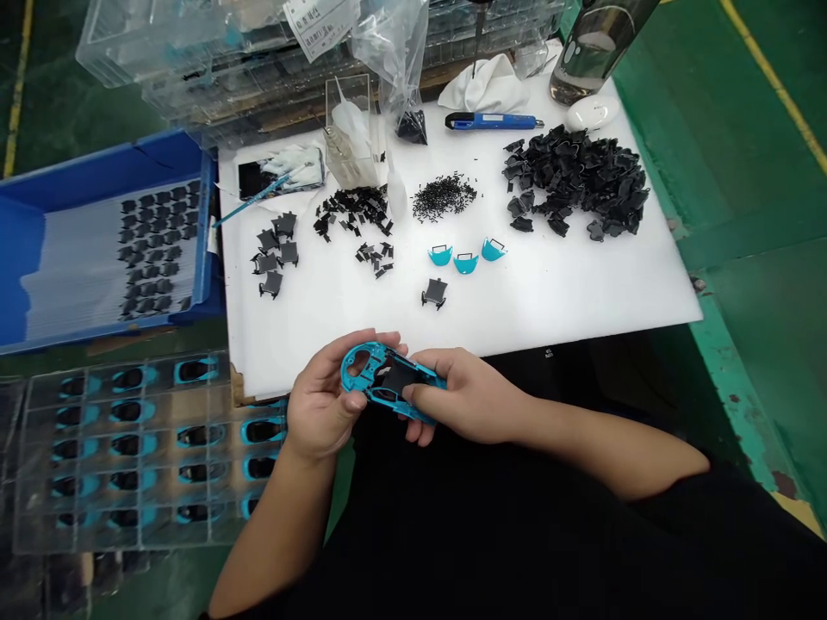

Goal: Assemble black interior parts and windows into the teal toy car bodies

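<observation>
Between my two hands, at the table's front edge, is a blue toy car body [381,372] with a dark part inside it. My left hand [323,400] grips its rounded end, thumb on the near side and fingers behind. Around the other end closes my right hand [462,392], its thumb pressing on the dark part in the middle. Just beyond lies a single black plastic part [435,293]. Three small blue curved pieces [465,262] with black frames sit a little farther back on the white table top [549,297].
Black parts form a large pile [581,181] at the right. Tiny black pins [444,197] and small black clips [355,211] lie mid-table. A blue cutter [494,121] and a bottle [598,47] stand farther back. On the left are a blue bin [58,185] and a clear tray [161,379] of car bodies.
</observation>
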`<state>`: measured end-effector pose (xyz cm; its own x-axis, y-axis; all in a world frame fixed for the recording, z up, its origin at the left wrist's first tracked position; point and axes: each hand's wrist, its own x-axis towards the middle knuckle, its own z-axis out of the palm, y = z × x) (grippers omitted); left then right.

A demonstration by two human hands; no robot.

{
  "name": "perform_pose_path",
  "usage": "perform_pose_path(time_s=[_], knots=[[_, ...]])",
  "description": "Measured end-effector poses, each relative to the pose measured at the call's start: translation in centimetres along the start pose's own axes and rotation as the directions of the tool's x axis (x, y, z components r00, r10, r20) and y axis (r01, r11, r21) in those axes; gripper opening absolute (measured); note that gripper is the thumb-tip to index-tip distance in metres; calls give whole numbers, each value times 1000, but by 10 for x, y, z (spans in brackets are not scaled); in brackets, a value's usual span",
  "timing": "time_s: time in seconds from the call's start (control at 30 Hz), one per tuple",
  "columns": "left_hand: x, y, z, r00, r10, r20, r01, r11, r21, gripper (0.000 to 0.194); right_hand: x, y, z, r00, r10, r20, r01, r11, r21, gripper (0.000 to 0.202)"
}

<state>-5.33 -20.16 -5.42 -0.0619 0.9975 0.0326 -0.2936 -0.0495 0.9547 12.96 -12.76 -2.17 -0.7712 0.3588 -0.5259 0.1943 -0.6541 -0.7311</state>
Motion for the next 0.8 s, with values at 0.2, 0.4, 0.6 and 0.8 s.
perform_pose_path(time_s=[0.2,0.4,0.6,0.8], knots=[[-2,0,-2,999,-5,35,5,1000,1,49,-1,4,3,998,-7,-59,4,999,-41,7],[-1,0,-1,999,14,37,-15,1000,14,50,1,9,-1,999,-40,7,40,999,25,4],[1,2,-3,1000,-13,-2,13,1000,-13,49,-1,13,-7,983,-98,153,74,985,157,27],[2,-1,-4,1000,-5,24,5,1000,2,51,0,11,-7,994,-71,84,57,986,158,29]])
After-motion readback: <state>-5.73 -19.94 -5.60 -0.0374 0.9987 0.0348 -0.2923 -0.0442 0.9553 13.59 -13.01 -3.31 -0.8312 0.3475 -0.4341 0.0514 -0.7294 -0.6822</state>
